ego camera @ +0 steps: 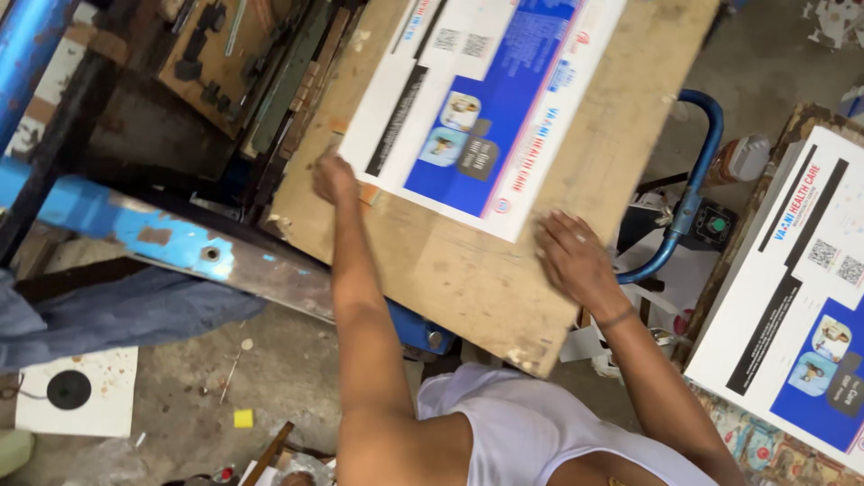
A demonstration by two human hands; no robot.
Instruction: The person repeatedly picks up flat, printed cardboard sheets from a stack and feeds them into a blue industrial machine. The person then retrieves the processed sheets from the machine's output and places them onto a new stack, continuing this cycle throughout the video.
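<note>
A printed cardboard sheet [477, 103], white with a large blue panel and small pictures, is seen lying flat and skewed on a worn wooden table [468, 270]. Its near left corner is touched by the left hand [335, 177], whose fingers are curled at the sheet's edge; whether the edge is pinched cannot be told, as the hand is blurred. The right hand [574, 258] is laid palm down on the bare wood just beside the sheet's near right corner, its fingers spread and flat, nothing being held in them. A dark thread is worn round the right wrist.

To the right, well apart from the table, a stack of similar printed sheets [792, 306] is seen. Between the table and that stack a blue curved metal handle [697, 180] is visible. To the left, a blue-painted machine frame [117, 216] with chipped paint is seen, with a grey-blue cloth [126, 315] lying below it over the dusty floor [189, 396]
</note>
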